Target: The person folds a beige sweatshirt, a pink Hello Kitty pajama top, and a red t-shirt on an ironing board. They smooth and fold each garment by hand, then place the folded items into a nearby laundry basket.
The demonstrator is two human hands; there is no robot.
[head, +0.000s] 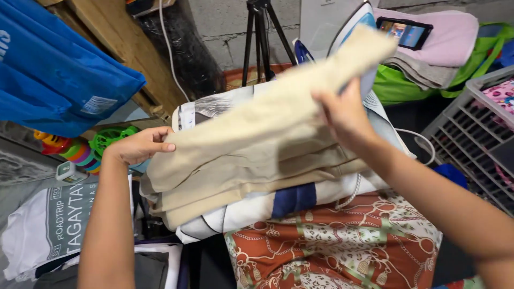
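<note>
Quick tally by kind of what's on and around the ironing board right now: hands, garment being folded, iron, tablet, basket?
Hands: 2, left hand and right hand, both gripping the fabric
Beige folded garment: 1
Iron, partly hidden behind the garment: 1
Tablet on the pink cloth: 1
Grey laundry basket: 1
Total: 6
</note>
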